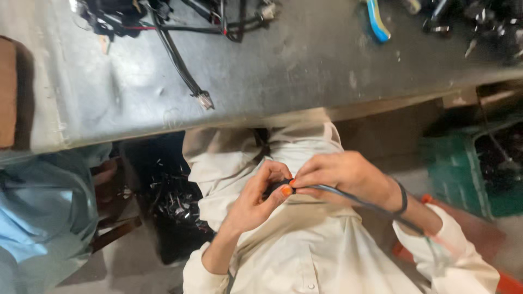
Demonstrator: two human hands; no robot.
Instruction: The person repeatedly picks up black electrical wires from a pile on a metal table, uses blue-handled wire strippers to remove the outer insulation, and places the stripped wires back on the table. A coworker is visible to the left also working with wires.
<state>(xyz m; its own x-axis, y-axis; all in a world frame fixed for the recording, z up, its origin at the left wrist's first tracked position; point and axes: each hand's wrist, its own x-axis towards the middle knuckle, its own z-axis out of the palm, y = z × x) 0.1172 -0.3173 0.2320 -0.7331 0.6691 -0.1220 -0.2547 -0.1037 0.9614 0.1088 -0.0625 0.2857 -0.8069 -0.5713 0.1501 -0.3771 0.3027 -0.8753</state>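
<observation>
Both hands met low in front of the torso, over a cream shirt [305, 250], well below the edge of the grey metal tabletop [283, 76].

Left hand [256, 198]: fingers curled closed around a small dark end piece [275, 187], thumb with an orange-painted nail pressed against it. Right hand [340, 174]: fingers pinched shut on the dark cable [354, 200] just where it met that end piece; the two hands were touching at the fingertips. From there the cable ran back under the right wrist, past a dark wristband [403, 197], and on along the right sleeve toward the lower right.

Judgement on progress: the work on this cable end looked mid-way. The end piece was mostly hidden by the fingers, so whether it was seated, loose or being wrapped could not be told. The piece was not yet set down.

On the tabletop, well apart from the hands: a tangle of black and red wires [163, 22] at the far edge, one black lead trailing down to a pale connector [205, 100], untouched. A blue-and-yellow object [377, 22] lay farther right. A green crate [463, 174] stood on the floor at right; a person's light blue garment [38, 207] showed at left.
</observation>
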